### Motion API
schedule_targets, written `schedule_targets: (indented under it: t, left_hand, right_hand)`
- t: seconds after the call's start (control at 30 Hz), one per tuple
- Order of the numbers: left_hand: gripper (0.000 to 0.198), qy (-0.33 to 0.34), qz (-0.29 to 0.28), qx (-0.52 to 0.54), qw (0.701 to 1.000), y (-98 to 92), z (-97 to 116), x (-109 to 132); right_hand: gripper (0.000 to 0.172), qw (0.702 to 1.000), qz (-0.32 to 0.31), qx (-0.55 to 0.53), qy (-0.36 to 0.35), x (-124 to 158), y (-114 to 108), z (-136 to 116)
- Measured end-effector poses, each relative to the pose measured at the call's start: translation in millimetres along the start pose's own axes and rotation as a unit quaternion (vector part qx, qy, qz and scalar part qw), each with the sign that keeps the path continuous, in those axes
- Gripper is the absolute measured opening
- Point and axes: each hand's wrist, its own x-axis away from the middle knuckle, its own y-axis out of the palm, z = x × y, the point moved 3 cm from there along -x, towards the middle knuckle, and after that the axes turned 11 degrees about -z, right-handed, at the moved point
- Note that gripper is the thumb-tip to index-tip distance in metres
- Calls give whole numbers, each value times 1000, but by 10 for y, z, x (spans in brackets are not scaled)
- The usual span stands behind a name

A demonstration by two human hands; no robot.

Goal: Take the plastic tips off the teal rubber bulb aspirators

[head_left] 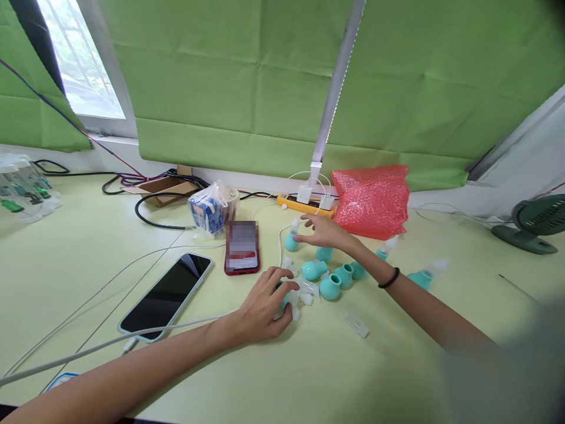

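My left hand [267, 303] rests low over the table, its fingers curled around a teal rubber squeeze bulb [281, 299] that is partly hidden. Beside its fingertips lies a small pile of clear plastic tips [308, 288]. Farther back, my right hand [325, 231] has thumb and fingers apart next to an upright teal bulb with a clear nozzle [291, 239]; whether the thumb touches it I cannot tell. Several teal bulbs without nozzles [330, 287] are grouped below my right forearm. Two more bulbs with nozzles, one at the right [421, 278], lie partly behind that arm.
Behind are a yellow power strip [304, 205] and a red bubble-wrap bag [371, 203]. Two phones, one red-cased [242, 247] and one pale-cased [165, 294], lie left. A white cable [176, 327] crosses my left forearm. A dark fan [541, 218] stands right.
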Motion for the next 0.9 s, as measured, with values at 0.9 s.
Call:
schedule_targets:
  t: [0.9]
  left_hand:
    - [15,-106,-150,-33,982,-598,52,-386]
  right_hand:
    - [11,932,259,-221,-129,1616,-153,-102]
